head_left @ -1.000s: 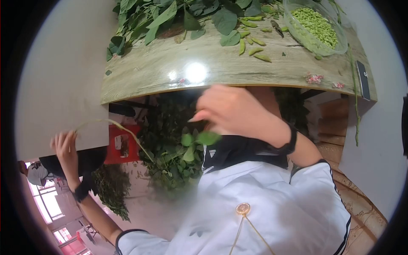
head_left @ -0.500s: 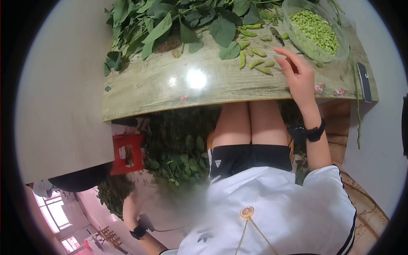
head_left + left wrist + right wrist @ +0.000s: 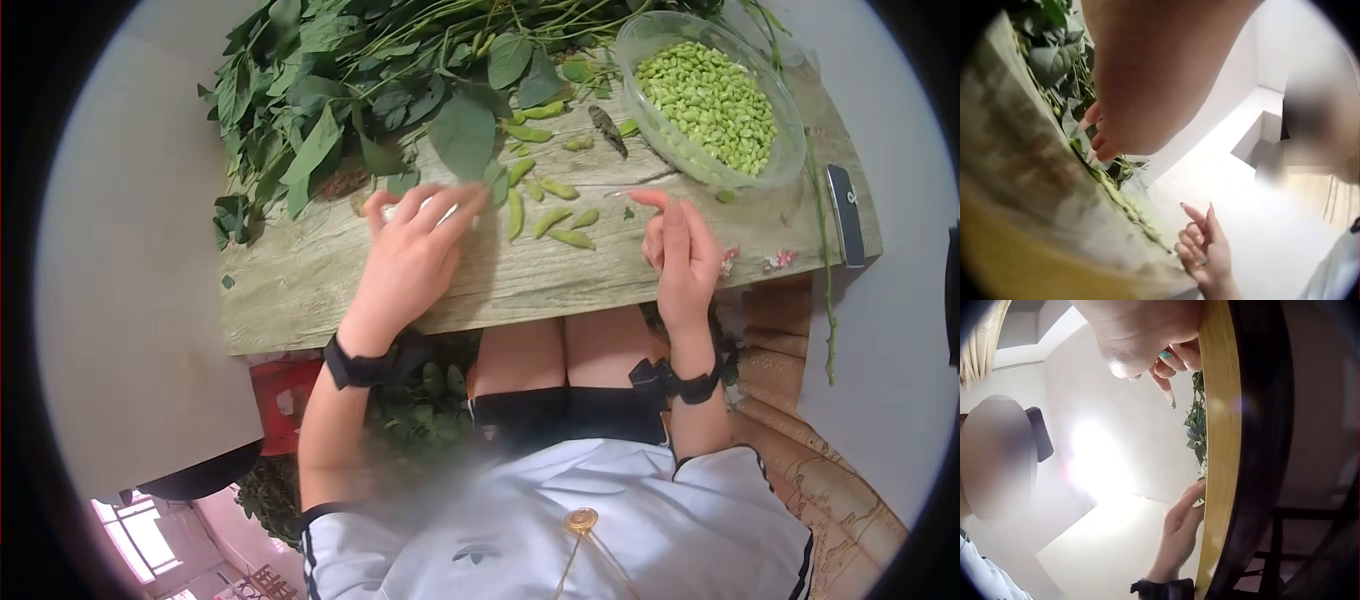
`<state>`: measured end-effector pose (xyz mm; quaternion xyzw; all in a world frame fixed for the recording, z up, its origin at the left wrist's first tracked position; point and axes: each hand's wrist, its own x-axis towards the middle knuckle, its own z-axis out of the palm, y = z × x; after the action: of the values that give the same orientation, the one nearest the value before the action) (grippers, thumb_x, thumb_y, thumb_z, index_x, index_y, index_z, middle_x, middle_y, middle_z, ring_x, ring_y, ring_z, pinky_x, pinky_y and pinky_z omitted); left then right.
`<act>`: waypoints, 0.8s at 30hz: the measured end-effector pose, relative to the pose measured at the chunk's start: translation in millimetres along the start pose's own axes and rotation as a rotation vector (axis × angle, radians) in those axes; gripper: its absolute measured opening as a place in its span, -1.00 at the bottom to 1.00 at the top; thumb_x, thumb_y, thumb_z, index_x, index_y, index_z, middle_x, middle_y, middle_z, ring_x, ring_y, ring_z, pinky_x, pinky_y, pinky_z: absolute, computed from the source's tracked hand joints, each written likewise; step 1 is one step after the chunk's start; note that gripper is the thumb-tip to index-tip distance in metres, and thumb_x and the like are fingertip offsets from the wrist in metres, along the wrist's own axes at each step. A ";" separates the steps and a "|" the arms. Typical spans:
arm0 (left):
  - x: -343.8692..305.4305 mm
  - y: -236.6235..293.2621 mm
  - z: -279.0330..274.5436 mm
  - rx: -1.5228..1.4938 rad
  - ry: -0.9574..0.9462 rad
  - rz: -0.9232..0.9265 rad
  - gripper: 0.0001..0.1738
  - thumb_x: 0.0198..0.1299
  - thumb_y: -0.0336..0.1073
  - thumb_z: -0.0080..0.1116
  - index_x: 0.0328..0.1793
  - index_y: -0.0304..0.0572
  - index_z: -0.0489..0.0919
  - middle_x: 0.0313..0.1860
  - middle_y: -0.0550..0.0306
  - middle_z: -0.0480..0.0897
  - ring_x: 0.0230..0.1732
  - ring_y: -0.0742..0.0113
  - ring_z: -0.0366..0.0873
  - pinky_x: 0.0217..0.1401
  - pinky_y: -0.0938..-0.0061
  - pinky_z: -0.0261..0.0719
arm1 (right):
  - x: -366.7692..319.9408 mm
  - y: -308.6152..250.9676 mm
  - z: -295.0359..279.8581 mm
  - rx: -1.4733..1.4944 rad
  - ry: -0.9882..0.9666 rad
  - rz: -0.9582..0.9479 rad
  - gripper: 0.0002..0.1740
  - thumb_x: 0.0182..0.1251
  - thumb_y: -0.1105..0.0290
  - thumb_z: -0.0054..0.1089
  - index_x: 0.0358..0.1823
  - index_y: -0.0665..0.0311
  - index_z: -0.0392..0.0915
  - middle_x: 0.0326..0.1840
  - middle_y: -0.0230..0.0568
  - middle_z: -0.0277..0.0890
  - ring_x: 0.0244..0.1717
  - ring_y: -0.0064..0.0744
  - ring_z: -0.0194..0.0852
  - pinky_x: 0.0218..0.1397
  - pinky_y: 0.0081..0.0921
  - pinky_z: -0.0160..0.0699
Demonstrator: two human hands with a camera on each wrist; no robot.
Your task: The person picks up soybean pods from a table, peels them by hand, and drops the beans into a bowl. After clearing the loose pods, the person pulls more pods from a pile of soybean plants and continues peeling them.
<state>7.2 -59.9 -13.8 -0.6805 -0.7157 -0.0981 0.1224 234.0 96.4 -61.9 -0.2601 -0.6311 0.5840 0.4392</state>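
In the head view the left hand (image 3: 412,255) is over the table, its fingers spread toward a large leaf (image 3: 463,137) at the edge of the leafy stalks (image 3: 310,100); nothing shows in its grasp. The right hand (image 3: 685,250) hovers at the table's front edge with its index finger extended and the other fingers curled in, no object visible in them. Several green pods (image 3: 551,221) lie between the two hands. Shelled beans (image 3: 708,105) fill a clear bowl (image 3: 792,150) beyond the right hand. The left wrist view shows the left fingertips (image 3: 1099,134) beside the leaves.
A phone (image 3: 846,215) lies at the table's right end, beside a thin stem (image 3: 822,230) hanging over the edge. A dark withered pod (image 3: 608,131) is near the bowl. Below the table are a red stool (image 3: 283,400) and more leafy plants (image 3: 420,415).
The left hand has come up from low at the left, where it earlier held a stalk, to above the table. The right hand has drawn slightly back and curled its fingers more.
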 end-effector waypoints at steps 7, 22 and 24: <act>-222.7 3.4 -59.8 0.204 -0.122 -0.468 -0.48 0.02 -0.53 0.03 0.13 0.03 0.70 0.11 0.17 0.65 0.21 0.10 0.44 0.45 0.06 0.02 | -0.3 0.8 -4.8 0.178 0.012 0.068 -0.55 0.65 0.19 -0.16 0.04 0.43 0.60 -0.58 -0.56 0.19 -0.55 -0.79 0.00 -0.48 -0.74 -0.02; -170.3 44.6 -203.5 -0.104 -0.622 -0.745 -0.47 0.04 -0.40 0.38 0.20 -0.30 0.60 0.04 -0.01 0.71 0.00 0.07 0.66 0.12 0.33 0.55 | -1.8 2.9 -3.7 0.106 -0.004 0.017 -0.59 0.65 0.23 -0.15 0.03 0.41 0.61 -0.59 -0.57 0.18 -0.55 -0.80 -0.01 -0.49 -0.72 -0.03; -98.9 52.1 -208.7 -0.014 -0.470 -0.643 -0.48 0.02 -0.48 0.33 0.20 -0.17 0.61 0.08 0.04 0.68 0.04 0.01 0.60 0.29 0.18 0.44 | -2.4 1.1 -4.8 0.105 -0.014 0.022 -0.60 0.65 0.24 -0.15 0.02 0.40 0.62 -0.58 -0.58 0.18 -0.55 -0.80 -0.01 -0.49 -0.72 -0.03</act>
<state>72.3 -215.1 152.7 -0.4266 -0.9000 0.0221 -0.0864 239.1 97.0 -63.9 -0.2397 -0.5998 0.6230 0.4412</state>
